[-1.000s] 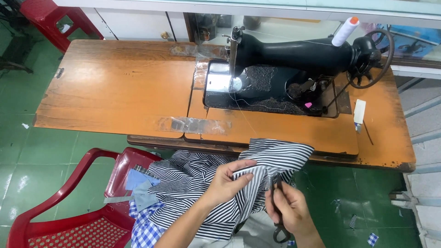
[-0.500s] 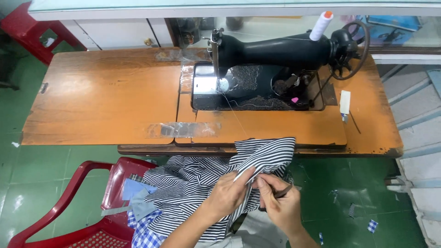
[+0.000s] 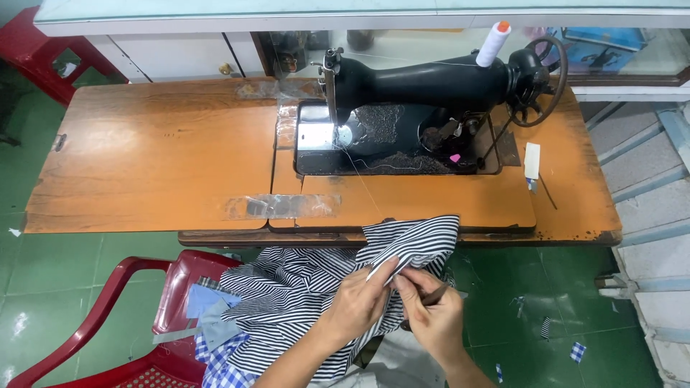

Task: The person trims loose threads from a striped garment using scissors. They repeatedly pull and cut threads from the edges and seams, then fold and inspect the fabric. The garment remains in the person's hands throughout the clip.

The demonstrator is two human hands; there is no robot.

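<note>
A black-and-white striped cloth (image 3: 302, 294) lies across my lap, its upper corner lifted toward the table's front edge. My left hand (image 3: 359, 305) pinches a fold of this cloth near that corner. My right hand (image 3: 431, 312) sits beside it, fingers touching the same fold, and grips a small dark tool (image 3: 431, 296), probably scissors, mostly hidden in the palm. Both hands are below the front edge of the wooden sewing table (image 3: 158, 165).
A black sewing machine (image 3: 424, 86) with a white thread spool (image 3: 492, 43) stands on the table's right half. A red plastic chair (image 3: 144, 287) at my left holds blue and checked cloth pieces (image 3: 215, 338). Fabric scraps dot the green floor (image 3: 575, 352).
My hands have drawn together on the cloth's upper fold. The right hand has risen from lower down to meet the left. The view has shifted so the table sits lower in frame.
</note>
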